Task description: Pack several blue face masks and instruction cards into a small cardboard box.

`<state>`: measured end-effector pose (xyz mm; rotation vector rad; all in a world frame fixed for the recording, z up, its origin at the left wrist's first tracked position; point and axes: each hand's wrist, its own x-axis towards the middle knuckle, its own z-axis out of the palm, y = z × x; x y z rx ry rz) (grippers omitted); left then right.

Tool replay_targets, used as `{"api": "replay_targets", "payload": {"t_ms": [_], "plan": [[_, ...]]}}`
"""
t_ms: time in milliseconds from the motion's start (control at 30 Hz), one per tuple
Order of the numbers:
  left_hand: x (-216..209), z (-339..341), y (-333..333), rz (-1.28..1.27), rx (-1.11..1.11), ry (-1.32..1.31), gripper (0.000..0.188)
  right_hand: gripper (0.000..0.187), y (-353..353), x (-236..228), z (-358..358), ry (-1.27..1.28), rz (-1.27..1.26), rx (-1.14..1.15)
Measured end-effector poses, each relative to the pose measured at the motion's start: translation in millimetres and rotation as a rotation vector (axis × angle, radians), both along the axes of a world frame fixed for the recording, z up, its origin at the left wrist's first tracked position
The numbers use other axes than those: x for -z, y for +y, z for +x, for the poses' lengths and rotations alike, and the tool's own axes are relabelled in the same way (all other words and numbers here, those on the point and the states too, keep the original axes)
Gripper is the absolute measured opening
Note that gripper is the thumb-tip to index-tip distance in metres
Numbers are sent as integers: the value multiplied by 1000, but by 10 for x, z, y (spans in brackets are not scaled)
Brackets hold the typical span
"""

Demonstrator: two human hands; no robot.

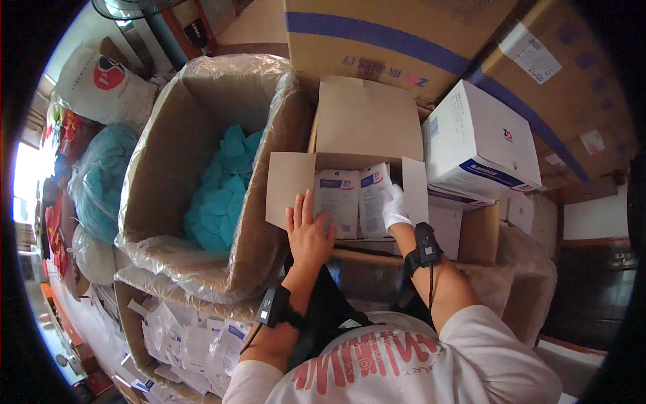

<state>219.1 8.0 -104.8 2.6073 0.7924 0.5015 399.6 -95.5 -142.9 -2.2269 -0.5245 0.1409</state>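
An open carton (291, 176) with raised flaps stands in front of me, and white printed packets (336, 202) are packed upright inside. My left hand (309, 232) is bare, its fingers spread over the carton's left flap and near corner. My right hand (396, 207) wears a white glove and reaches into the carton's right side. It is closed on the right edge of a slightly tilted white packet (374, 195); some of its fingertips are hidden. Dark strap-on devices (425, 248) sit on both wrists.
To the left, a large plastic-lined box (168, 135) contains turquoise pieces (219, 202). Below it, another lined box holds loose white packets (195, 347). A white printed box (481, 138) stands at right, with big brown cartons (377, 40) behind. Filled bags (104, 182) line the far left.
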Motion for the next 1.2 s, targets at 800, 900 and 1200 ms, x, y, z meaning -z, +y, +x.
{"api": "replay_targets", "payload": {"t_ms": [800, 900, 1200], "plan": [[-1184, 205, -827, -1230, 307, -632, 33, 38, -1367, -1529, -558, 530, 470, -358], [-1306, 174, -799, -1446, 183, -800, 33, 39, -1546, -1578, -574, 590, 470, -505], [-1400, -88, -795, -1661, 98, -879, 36, 32, -1701, -1621, -805, 712, 270, -531]]}}
